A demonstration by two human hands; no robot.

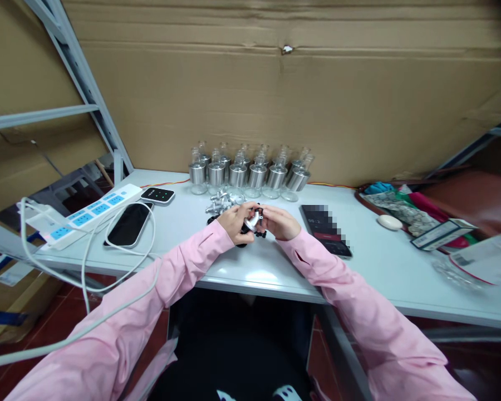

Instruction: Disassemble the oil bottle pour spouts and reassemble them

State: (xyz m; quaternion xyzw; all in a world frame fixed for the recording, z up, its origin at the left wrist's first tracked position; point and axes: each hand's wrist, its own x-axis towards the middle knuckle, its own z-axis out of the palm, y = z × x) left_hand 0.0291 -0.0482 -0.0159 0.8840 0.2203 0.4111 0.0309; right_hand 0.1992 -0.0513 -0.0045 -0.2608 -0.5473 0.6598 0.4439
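Observation:
Near the front middle of the table, both my hands meet at a small silver metal fitting with a rounded, spout-like shape [253, 219]. My left hand [237, 220] is closed around it from the left. The fingers of my right hand [281, 222] pinch at its right side, where a small dark part shows. Small black pieces [262, 234] lie just under my hands, partly hidden by them. Behind my left hand is a loose pile of similar silver fittings [221, 200]. Beyond it stand rows of glass bottles with steel sleeves [256, 176].
A white power strip [96, 214] with cables, a black phone [129, 225] and a small device with green lights [157, 195] lie left. Another phone [325, 229] is to the right. Farther right are a white oval object [389, 223], a small box [442, 234] and cloths.

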